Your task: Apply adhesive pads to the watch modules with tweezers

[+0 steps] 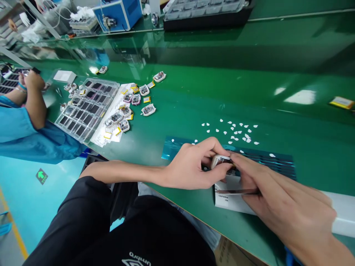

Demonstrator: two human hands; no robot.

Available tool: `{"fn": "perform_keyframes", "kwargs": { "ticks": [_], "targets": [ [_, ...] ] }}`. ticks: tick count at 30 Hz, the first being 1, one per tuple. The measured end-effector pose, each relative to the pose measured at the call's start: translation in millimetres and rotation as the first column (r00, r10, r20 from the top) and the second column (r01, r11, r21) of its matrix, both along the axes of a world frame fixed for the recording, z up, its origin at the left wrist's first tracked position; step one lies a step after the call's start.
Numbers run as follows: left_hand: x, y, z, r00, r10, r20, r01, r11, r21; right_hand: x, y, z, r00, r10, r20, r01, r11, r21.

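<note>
green glossy surface (194,111) fills the frame. my left hand (191,166) pinches a small watch casing (220,160) at lower centre; my right hand (277,199) grips tweezers (235,191) against it. a slip could scratch it or scatter the white tabs (235,132). my fingers hide the casing's face.

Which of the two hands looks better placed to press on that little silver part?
Probably the right hand: its fingertips lie on the small silver part, while the left hand grips and steadies it.
</note>
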State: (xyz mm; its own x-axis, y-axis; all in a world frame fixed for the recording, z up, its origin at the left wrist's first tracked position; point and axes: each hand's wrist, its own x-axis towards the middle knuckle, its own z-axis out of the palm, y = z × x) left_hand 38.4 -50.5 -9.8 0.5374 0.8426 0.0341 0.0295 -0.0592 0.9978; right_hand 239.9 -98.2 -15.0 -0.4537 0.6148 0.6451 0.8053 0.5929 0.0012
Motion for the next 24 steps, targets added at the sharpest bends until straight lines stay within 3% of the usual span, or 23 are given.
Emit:
{"fn": "perform_keyframes", "kwargs": {
  "ticks": [9, 14, 21, 24],
  "targets": [
    [1.1, 0.0, -3.1, 1.000, 0.015, 0.007, -0.014, 0.997, -0.081, -5.8, 0.5, 7.7, 1.000, 0.000, 0.022, 0.002, 0.996, -0.091],
    [-0.3, 1.4, -2.9, 0.998, -0.032, 0.058, 0.040, 0.989, -0.140, -1.9, -0.8, 1.1, 0.999, -0.012, -0.030, 0.009, 0.994, -0.106],
    [-0.9, 1.0, -1.7, 0.995, -0.024, 0.094, 0.036, 0.991, -0.125, -7.6, 3.7, 14.7, 0.993, -0.031, -0.110, 0.020, 0.995, -0.101],
    [-1.1, 1.6, -2.1, 0.995, -0.027, 0.092, 0.041, 0.988, -0.150, -4.9, 0.0, 9.3, 0.988, -0.050, -0.148, 0.029, 0.989, -0.145]
  ]
}}
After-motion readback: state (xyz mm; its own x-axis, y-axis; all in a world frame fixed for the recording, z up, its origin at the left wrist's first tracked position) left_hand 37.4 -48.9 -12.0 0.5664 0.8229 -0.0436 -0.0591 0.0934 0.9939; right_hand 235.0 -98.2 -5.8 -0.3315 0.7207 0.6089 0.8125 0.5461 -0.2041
